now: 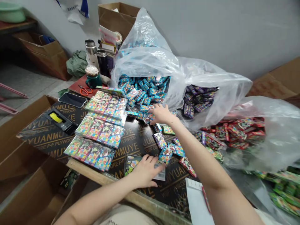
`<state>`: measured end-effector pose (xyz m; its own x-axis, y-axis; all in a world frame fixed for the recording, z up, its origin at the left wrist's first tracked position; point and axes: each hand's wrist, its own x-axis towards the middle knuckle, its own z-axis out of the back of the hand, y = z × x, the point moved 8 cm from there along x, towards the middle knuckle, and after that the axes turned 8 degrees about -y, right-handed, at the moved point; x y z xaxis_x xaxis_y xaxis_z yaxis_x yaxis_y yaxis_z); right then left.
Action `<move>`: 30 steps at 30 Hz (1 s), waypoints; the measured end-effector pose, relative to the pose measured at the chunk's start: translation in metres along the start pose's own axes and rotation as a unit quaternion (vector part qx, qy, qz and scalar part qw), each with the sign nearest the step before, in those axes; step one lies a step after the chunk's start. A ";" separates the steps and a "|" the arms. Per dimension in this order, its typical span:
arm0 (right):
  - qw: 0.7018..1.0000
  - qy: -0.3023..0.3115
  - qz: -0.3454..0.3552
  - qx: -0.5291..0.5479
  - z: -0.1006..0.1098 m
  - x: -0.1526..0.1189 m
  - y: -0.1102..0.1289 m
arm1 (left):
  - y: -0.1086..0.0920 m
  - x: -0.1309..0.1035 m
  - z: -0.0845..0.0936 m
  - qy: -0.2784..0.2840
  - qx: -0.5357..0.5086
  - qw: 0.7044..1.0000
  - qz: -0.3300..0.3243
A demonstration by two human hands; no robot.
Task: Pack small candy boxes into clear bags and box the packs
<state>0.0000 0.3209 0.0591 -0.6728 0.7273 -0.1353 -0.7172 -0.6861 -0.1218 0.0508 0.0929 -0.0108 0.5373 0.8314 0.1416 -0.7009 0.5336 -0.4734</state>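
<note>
1. The dark board (pixel 133 132) carries gold print: "YUANMUYE", "PLYWOOD" and "F+F" can be read, with "JUN" and "WBP" farther right.
2. The left hand (pixel 145 172) lies palm down, fingers spread, over a flat pack (pixel 131 164) near the board's front edge. A barcode shows at the pack's right end; its digits are too small to read.
3. The right hand (pixel 161 114) reaches to the blue boxes (pixel 142 90) at the mouth of a clear plastic bag (pixel 150 61). Its fingertips blend into the boxes, so I cannot tell whether they pinch 1.
4. Loose small boxes (pixel 166 154) lie between the 2 arms; their lettering is too small to read.
5. Overlapping wrapped packs (pixel 100 131), printed with bright cartoon pictures, stand left of the hands.
6. Board surface shows between those packs and the loose boxes, leaving a channel for moving.
7. A pale wooden strip (pixel 93 173) borders the front, beneath the left forearm; an open carton (pixel 23 117) adjoins the left side.
8. Purple boxes (pixel 199 100) and red boxes (pixel 241 131) fill bags on the right, crowding that side.
</note>
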 end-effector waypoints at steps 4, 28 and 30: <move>0.987 -0.147 0.045 0.054 0.012 -0.003 0.050 | 0.001 -0.002 0.000 -0.006 0.005 1.000 -0.004; 0.802 -0.379 -0.094 0.453 -0.033 -0.317 0.020 | -0.018 -0.020 -0.013 0.017 -0.716 0.570 0.403; 0.784 -0.387 -0.060 0.481 -0.037 -0.324 0.022 | -0.024 -0.016 -0.011 0.003 -0.676 0.628 0.386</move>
<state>0.2092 0.0694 0.0642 -0.2311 0.8327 0.5032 -0.3391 -0.5538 0.7605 0.0643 0.0647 -0.0110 0.2866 0.7594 -0.5840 0.2824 -0.6495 -0.7060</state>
